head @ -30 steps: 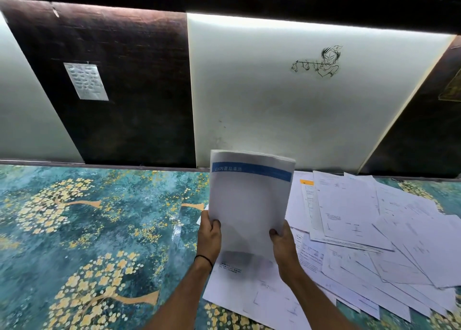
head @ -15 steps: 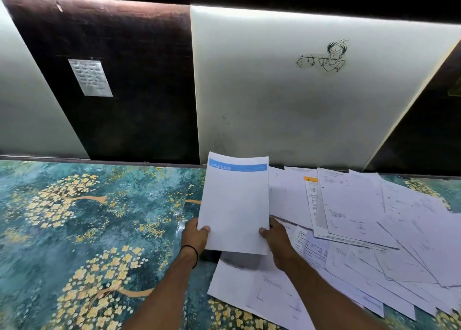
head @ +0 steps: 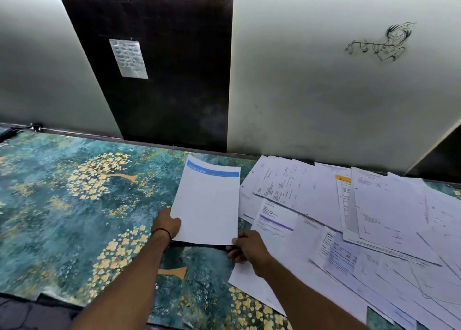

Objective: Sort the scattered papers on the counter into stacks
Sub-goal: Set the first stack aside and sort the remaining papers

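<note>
Sheet with a blue band [head: 207,205] held just above the patterned tabletop [head: 62,205], left of the scattered papers [head: 374,217], blue end toward the wall. Left grip [head: 166,226] clamped on the near left edge; right grip [head: 247,251] pinching the near right corner, thumb on top, fingers curled beneath. Black band [head: 162,231] round the left wrist. Papers overlapping in a loose spread on the right side. Small grey note [head: 128,58] stuck on the dark wall panel [head: 162,105]; line drawing [head: 381,42] on the pale panel beside it.
</note>
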